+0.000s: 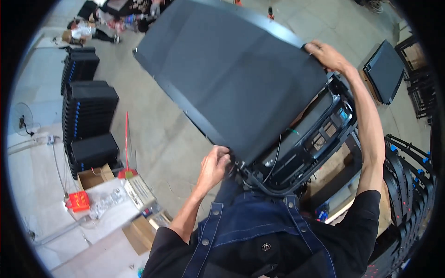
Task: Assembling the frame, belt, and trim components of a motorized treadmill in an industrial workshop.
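A large dark grey flat panel (pixel 222 74) with smooth, lighter borders along its long sides lies slanted in front of me. My left hand (pixel 216 164) is closed around its near left corner, the fingertips partly hidden. Farther off, my right hand (pixel 327 55) grips the right edge near the other corner, fingers on top. Just under the panel's near end, a black frame (pixel 306 143) shows a slotted grille (pixel 323 135). A thin black cable (pixel 276 160) rises from this frame. What lies beneath the panel is hidden.
Stacked black panels (pixel 90 111) with blue pieces stand to the left. Near them are a white table (pixel 99 222), a red box (pixel 78 201) and cardboard boxes. On the right, another dark panel (pixel 385 72) lies by racked black frames (pixel 408 180). A person (pixel 85 32) is far left.
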A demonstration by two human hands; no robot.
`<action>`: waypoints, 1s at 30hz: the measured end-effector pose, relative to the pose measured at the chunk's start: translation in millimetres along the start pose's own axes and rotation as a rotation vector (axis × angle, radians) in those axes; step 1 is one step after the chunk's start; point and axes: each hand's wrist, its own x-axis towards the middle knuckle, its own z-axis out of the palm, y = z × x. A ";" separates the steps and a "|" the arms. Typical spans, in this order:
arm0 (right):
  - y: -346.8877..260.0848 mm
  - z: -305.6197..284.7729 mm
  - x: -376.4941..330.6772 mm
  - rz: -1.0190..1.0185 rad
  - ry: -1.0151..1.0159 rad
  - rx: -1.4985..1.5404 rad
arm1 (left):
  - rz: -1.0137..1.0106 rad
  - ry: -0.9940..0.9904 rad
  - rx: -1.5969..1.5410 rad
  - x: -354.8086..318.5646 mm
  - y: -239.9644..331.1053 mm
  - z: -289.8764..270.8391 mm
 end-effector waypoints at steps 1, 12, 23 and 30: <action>7.5 -2.7 -0.6 -0.005 0.071 0.013 | -0.056 -0.124 -0.171 -3.1 -7.0 8.3; 59.9 14.9 -40.6 0.201 0.355 0.180 | 0.137 -0.023 -0.072 -34.3 5.1 37.7; 96.1 -5.6 -130.1 0.126 0.309 0.339 | -0.101 -0.170 -0.460 -60.2 -4.4 36.6; 141.0 33.2 -119.5 0.195 0.524 0.535 | 0.072 0.013 -0.333 -84.3 27.3 54.3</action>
